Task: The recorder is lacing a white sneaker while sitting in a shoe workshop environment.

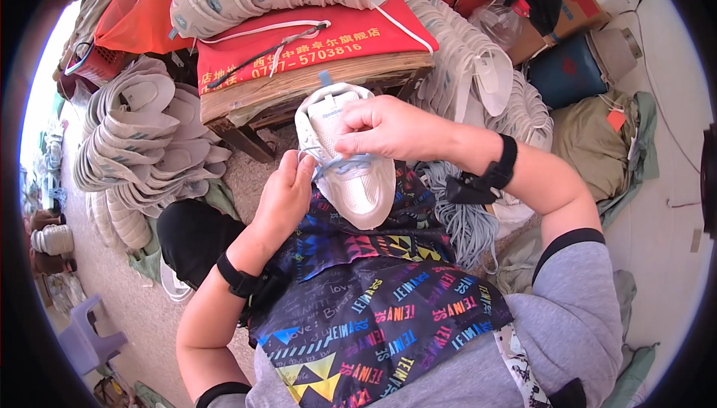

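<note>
So, the white shoe [362, 197] is held up just above the middle of the frame, toe aimed at the lower edge, heel overlapping the wooden bench [258, 102] in view. Whether any weight is taken by the bench can't be told from here. The dark patterned apron [388, 318] is seen right below the toe.

By the eyelets on the shoe's left edge, the pale blue lace [351, 164] seems to be pinched between thumb and forefinger of the left hand [290, 187]. The right hand [396, 130] is curled over the opening, thumb and fingers bent close together above the tongue [324, 122]; whether any lace is caught in there is hidden.

Handling-wise, pretty light is what would be guessed. The mesh-looking upper should be soft and easily dented, the toe and heel a bit stiffer, nothing really fragile. The lace looks thin and limp, so it could be slipped out of a loose pinch. For a firm hold, the heel collar or the sides near the sole would be picked, and the lace is best gripped close to the eyelets.
</note>
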Action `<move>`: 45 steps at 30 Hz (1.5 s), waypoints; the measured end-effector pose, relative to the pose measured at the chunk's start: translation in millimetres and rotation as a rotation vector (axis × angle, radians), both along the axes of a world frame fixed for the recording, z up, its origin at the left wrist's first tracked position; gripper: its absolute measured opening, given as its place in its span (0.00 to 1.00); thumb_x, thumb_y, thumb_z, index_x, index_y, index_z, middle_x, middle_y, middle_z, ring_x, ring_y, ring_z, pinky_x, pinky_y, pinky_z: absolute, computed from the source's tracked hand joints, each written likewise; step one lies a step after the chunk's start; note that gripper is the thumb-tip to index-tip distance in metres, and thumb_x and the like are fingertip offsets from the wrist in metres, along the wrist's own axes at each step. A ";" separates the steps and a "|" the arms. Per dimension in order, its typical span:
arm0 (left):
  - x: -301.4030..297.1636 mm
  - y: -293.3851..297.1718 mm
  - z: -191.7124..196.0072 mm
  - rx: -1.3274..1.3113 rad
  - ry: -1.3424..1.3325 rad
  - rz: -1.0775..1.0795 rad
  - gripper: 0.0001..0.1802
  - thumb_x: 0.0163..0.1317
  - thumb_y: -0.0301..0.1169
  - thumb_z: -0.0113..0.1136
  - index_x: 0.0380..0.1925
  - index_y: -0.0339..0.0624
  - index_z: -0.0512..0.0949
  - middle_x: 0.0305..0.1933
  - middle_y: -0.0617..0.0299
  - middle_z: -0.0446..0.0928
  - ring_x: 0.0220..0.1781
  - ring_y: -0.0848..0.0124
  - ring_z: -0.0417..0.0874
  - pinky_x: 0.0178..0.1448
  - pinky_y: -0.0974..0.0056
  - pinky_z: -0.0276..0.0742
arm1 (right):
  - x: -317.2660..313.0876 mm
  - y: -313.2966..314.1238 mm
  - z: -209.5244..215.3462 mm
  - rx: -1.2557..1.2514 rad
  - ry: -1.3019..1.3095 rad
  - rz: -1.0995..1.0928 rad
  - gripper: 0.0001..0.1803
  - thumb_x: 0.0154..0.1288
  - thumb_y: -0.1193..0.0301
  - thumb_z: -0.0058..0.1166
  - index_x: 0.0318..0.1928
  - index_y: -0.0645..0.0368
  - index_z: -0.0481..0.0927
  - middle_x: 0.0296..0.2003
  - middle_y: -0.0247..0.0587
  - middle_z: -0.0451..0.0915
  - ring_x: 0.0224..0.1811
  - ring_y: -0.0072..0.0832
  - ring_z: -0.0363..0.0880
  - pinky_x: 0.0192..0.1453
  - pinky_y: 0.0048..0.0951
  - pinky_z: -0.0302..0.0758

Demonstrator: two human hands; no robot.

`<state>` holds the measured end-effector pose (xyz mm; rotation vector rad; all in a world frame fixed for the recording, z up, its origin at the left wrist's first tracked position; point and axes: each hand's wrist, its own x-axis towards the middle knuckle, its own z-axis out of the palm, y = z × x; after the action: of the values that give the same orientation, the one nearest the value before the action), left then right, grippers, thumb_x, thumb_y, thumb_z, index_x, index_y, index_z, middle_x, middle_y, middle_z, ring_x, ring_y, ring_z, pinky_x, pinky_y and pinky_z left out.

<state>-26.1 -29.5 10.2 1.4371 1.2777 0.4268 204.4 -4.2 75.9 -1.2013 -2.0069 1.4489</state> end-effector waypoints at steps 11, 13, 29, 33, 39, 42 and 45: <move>0.9 -6.6 -11.4 0.144 0.109 -0.072 0.15 0.73 0.40 0.45 0.39 0.39 0.75 0.29 0.46 0.78 0.34 0.50 0.80 0.40 0.54 0.74 | -15.2 -4.3 -27.1 0.382 -0.339 0.024 0.07 0.64 0.66 0.55 0.38 0.56 0.79 0.32 0.40 0.80 0.35 0.34 0.82 0.38 0.34 0.77; 2.3 -7.5 -13.5 0.189 0.072 -0.080 0.15 0.74 0.38 0.46 0.36 0.38 0.75 0.25 0.57 0.73 0.28 0.63 0.75 0.34 0.61 0.70 | -19.7 -8.5 -34.0 0.565 -0.454 -0.012 0.06 0.61 0.69 0.55 0.38 0.53 0.81 0.35 0.42 0.80 0.39 0.42 0.81 0.40 0.38 0.78; -4.7 21.3 -4.0 -0.478 -0.333 -0.119 0.17 0.72 0.39 0.53 0.32 0.38 0.81 0.21 0.64 0.78 0.18 0.82 0.69 0.23 0.76 0.61 | -32.3 2.2 -42.1 0.586 -0.440 0.013 0.06 0.53 0.71 0.56 0.32 0.54 0.84 0.32 0.39 0.80 0.39 0.41 0.81 0.41 0.44 0.76; -10.3 22.4 -17.6 -0.319 -0.304 -0.053 0.16 0.68 0.40 0.60 0.30 0.38 0.83 0.22 0.64 0.81 0.18 0.82 0.67 0.23 0.76 0.61 | -35.3 3.7 -40.4 0.562 -0.473 0.067 0.09 0.53 0.71 0.56 0.35 0.54 0.85 0.33 0.41 0.80 0.40 0.43 0.81 0.43 0.44 0.76; -3.7 11.4 -22.2 -0.226 -0.328 -0.038 0.15 0.70 0.37 0.57 0.32 0.36 0.82 0.23 0.63 0.81 0.20 0.83 0.68 0.25 0.76 0.62 | -36.0 7.2 -31.1 0.464 -0.569 0.114 0.09 0.52 0.70 0.57 0.36 0.54 0.84 0.34 0.42 0.80 0.41 0.43 0.81 0.43 0.45 0.76; -5.7 6.8 -24.5 -0.194 -0.424 0.005 0.15 0.71 0.37 0.56 0.32 0.36 0.82 0.23 0.64 0.81 0.20 0.83 0.69 0.26 0.76 0.63 | -36.0 7.0 -30.9 0.468 -0.572 0.119 0.09 0.52 0.70 0.57 0.35 0.54 0.84 0.33 0.42 0.80 0.41 0.44 0.81 0.43 0.45 0.76; -7.4 9.6 -25.3 -0.167 -0.473 0.024 0.15 0.70 0.36 0.57 0.32 0.36 0.83 0.23 0.64 0.81 0.19 0.82 0.69 0.24 0.75 0.64 | -36.4 6.7 -31.4 0.477 -0.569 0.119 0.09 0.52 0.70 0.57 0.35 0.54 0.84 0.33 0.43 0.81 0.40 0.44 0.81 0.42 0.45 0.76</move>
<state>-33.5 -19.9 -15.1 1.0973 0.9240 0.6194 168.0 2.5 44.5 -1.3854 -2.6309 0.6272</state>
